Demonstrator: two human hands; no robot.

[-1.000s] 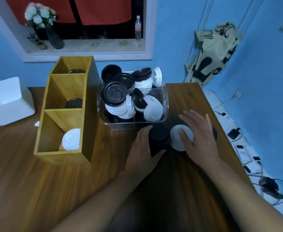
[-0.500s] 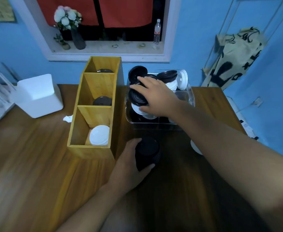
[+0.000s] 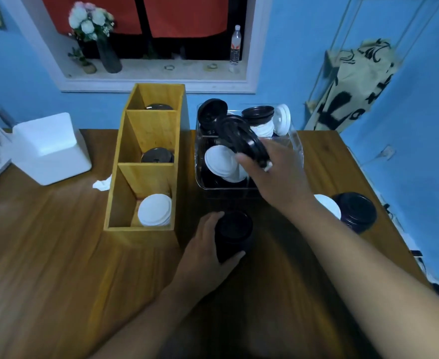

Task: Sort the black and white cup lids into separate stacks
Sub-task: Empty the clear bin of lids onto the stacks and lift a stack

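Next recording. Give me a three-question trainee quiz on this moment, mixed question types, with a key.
1. Multiple choice: what does the right hand hold over the bin?
A) a white lid
B) a black lid
C) a bottle
2. True or false: the nearest compartment of the rack holds white lids.
3. Fill in: the left hand grips a ____ stack standing on the table.
Key: 1 B; 2 true; 3 black.
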